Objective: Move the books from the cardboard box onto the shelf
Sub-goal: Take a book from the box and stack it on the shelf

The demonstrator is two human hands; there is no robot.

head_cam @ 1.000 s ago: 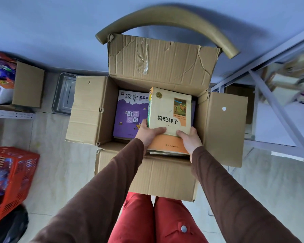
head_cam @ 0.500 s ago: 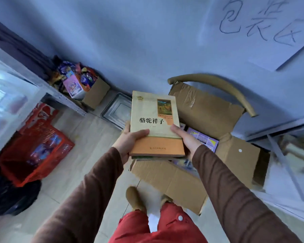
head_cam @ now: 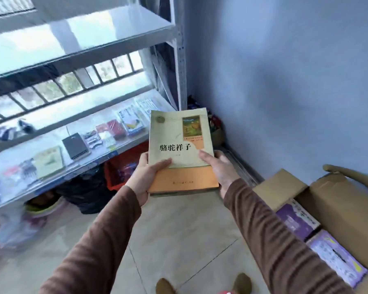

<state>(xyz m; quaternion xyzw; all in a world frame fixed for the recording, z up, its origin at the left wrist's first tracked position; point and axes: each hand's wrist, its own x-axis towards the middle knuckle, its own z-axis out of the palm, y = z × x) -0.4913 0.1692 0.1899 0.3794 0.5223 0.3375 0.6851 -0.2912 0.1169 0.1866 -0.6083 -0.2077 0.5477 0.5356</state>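
I hold a cream-and-orange book (head_cam: 180,149) flat in front of me, with at least one thinner book under it. My left hand (head_cam: 146,175) grips its left edge, thumb on the cover. My right hand (head_cam: 220,168) grips the right edge the same way. The open cardboard box (head_cam: 336,200) sits at the lower right with purple books (head_cam: 295,221) inside. The grey metal shelf (head_cam: 106,151) runs along the left, and several books and packets lie flat on its lower board. The held books hang above the floor, to the right of that board.
A red plastic basket (head_cam: 123,170) and dark bags (head_cam: 87,194) sit under the shelf. A chair back (head_cam: 348,172) curves behind the box. A blue wall stands ahead, with a small box of packets (head_cam: 215,126) in the corner. My feet (head_cam: 202,285) stand on the tiled floor.
Both hands lifted the books out of the box and carried them left. My view turned from the box to the shelf, so the box now sits at the lower right.
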